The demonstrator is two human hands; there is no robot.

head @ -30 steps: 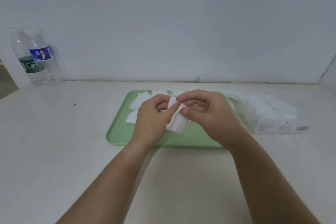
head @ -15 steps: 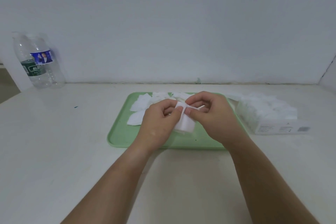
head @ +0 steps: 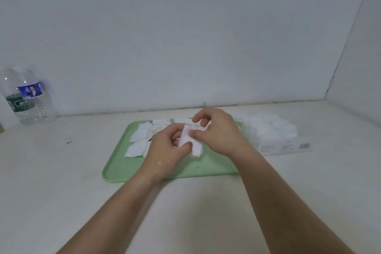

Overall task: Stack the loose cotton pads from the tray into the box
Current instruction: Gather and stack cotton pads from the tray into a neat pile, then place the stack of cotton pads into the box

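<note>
Squares up a small stack of cotton pads [head: 194,147] just above the green tray [head: 115,169], pinching it from both sides: in the left hand [head: 167,148] with curled fingers and a thumb pressed on the near edge, in the right hand [head: 218,133] with thumb and fingers closed on the top. Leaves more loose pads [head: 141,137] scattered on the tray's far left. Appears midway through gathering, not yet loading the box [head: 284,146], just right of the tray and heaped with white pads. Calls next, by the look of it, for a firm pinch and a level carry rightwards, so as not to fan the soft stack apart. At far left, a clear plastic bottle [head: 26,97] by the wall
</note>
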